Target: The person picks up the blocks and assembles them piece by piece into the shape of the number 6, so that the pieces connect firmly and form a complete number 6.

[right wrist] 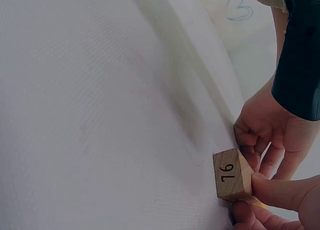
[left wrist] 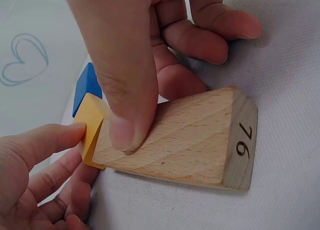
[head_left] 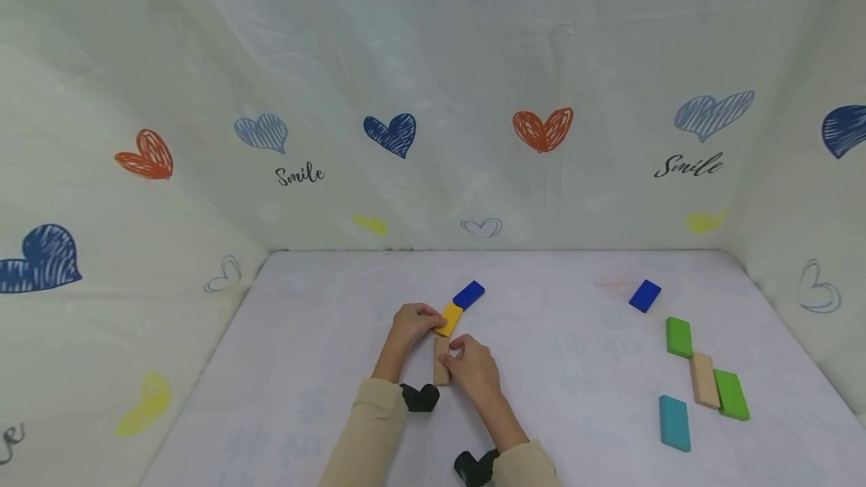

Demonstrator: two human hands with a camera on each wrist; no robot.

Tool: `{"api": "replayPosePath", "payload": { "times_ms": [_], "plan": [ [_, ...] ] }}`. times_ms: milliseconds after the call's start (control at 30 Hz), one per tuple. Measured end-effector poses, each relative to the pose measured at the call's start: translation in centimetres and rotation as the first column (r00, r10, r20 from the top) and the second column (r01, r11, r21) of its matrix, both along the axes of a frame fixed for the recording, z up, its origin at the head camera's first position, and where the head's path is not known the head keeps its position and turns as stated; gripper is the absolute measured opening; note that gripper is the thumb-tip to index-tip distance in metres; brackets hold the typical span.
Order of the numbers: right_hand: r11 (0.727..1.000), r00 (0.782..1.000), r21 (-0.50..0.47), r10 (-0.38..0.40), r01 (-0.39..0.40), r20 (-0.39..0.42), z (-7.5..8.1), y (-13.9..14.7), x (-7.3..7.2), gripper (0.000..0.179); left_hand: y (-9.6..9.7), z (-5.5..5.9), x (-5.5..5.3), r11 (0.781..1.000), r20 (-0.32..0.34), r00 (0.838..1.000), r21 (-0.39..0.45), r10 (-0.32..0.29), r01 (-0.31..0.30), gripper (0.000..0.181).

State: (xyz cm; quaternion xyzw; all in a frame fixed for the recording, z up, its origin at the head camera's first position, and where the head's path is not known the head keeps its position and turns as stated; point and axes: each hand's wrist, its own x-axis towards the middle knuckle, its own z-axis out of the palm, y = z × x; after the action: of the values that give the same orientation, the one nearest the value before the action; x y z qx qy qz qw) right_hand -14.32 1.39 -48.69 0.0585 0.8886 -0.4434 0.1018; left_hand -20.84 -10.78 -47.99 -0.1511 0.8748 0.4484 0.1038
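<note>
A line of blocks runs away from me: a plain wooden block nearest, then a yellow block, then a blue block. My left hand holds the yellow block from the left, a fingertip on its face. On the right, my right hand grips the wooden block, its thumb pressed on the wood. A number is printed on the block's near end. In the left wrist view the yellow and wooden blocks meet end to end. The right hand's fingers are partly hidden behind the wood.
To the right lie another blue block, two green blocks, a second wooden block and a teal block. A white cloth covers the table. Behind it hangs a curtain printed with hearts.
</note>
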Motion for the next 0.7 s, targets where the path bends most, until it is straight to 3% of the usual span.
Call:
{"api": "replayPosePath", "payload": {
  "times_ms": [300,700],
  "plan": [
    [1.000,1.000,0.003,0.004,-0.004,0.003,0.1,0.0,0.1,0.026,0.1,0.2,0.1,1.000,0.000,1.000,0.004,0.008,-0.008,0.023],
    [0.997,0.998,-0.057,0.048,-0.051,-0.045,0.0,0.6,0.2,0.029,-1.0,-0.3,0.8,0.999,-0.011,0.999,-0.002,-0.040,0.040,0.035]
  ]
}}
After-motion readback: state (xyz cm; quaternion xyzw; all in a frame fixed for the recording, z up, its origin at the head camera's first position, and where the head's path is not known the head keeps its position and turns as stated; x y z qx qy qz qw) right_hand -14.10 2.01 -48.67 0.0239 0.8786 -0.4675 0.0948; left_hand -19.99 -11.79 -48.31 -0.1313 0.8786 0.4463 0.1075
